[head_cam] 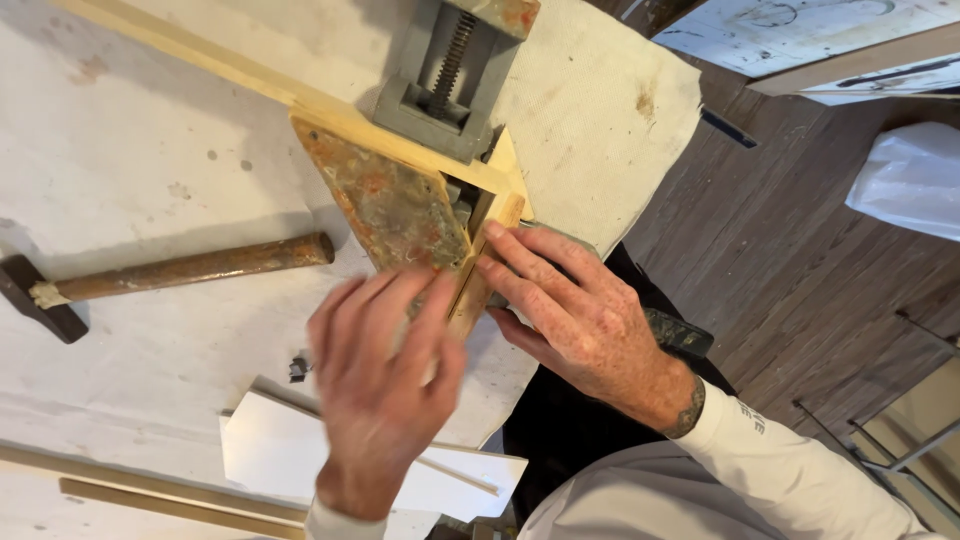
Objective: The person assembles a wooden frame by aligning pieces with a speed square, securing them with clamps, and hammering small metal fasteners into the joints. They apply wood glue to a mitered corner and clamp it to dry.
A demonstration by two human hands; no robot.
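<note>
Two wooden strips (478, 215) are held at a right angle in a rusty corner clamp (400, 205) on the cloth-covered bench (150, 170). The right hand (570, 310) is laid flat against the shorter strip, fingers together, gripping nothing. The left hand (385, 385) (blurred) is spread over the clamp's lower corner; whether anything is held cannot be told. A hammer (160, 272) lies well apart to the left.
</note>
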